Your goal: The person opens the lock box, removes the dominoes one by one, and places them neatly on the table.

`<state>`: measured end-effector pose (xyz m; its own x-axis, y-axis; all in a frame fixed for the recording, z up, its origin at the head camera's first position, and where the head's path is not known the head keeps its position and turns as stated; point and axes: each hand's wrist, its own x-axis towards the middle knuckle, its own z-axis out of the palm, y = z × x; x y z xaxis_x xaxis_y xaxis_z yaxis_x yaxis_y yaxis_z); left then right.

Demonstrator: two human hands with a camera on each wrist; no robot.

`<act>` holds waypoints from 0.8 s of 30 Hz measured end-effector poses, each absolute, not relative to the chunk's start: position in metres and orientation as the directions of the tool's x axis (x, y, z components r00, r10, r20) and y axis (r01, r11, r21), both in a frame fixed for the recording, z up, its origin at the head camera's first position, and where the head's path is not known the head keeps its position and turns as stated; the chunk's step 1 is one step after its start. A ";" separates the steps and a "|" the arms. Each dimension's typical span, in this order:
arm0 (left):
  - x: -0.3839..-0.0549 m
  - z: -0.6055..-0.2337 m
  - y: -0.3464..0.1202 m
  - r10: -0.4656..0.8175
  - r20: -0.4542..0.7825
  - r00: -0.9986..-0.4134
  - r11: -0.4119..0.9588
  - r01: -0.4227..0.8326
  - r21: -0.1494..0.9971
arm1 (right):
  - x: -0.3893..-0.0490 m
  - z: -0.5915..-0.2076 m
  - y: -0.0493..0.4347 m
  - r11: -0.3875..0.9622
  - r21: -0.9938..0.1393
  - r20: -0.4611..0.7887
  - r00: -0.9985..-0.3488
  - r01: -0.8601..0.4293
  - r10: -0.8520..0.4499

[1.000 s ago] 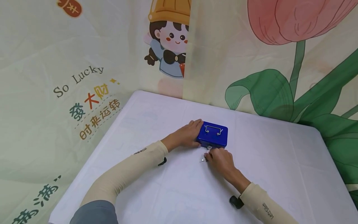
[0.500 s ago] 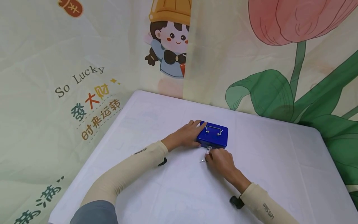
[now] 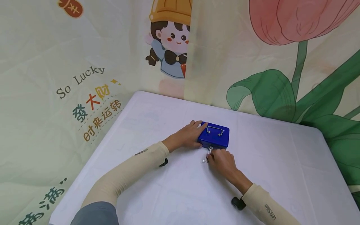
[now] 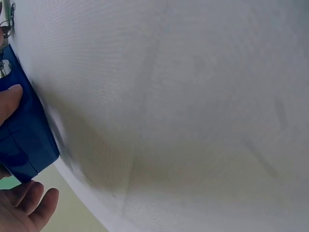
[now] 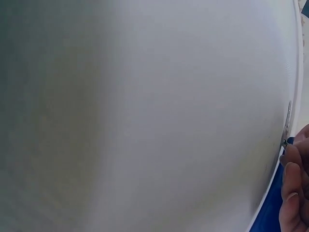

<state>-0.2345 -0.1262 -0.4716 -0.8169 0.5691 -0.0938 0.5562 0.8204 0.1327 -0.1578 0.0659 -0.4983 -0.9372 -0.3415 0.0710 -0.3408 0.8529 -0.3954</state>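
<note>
A blue cash box (image 3: 214, 140) with a wire handle (image 3: 214, 127) folded on its lid rests on the table. My left hand (image 3: 186, 136) grips its left end; in the left wrist view the thumb (image 4: 9, 100) lies on the front side and the other fingers reach around the far side. At the lock (image 3: 210, 148) on the front, my right hand (image 3: 223, 161) pinches a key, mostly hidden behind the fingers. Loose metal keys (image 3: 204, 160) dangle from it to the left of the hand. The right wrist view shows the keys (image 5: 288, 116) beyond the curled fingertips.
A white cloth covers the table (image 3: 168, 193). Behind it hangs a printed backdrop (image 3: 208, 56) with a cartoon figure and a large tulip. A small black device (image 3: 238, 203) is strapped at the right wrist, over a beige sleeve (image 3: 270, 204).
My left index finger has shifted onto the corner of the lid. The right hand and the box look almost unmoved.
</note>
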 end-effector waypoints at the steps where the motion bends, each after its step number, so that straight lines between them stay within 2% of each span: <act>1: -0.234 -0.471 -0.126 0.569 -0.095 -0.817 0.821 0.556 0.132 | -0.158 -0.498 0.066 0.852 -0.400 0.068 -0.938 -0.337 -0.339; 24: -0.236 -0.473 -0.127 0.589 -0.075 -0.804 0.805 0.577 0.135 | -0.159 -0.498 0.066 0.860 -0.398 0.073 -0.946 -0.319 -0.317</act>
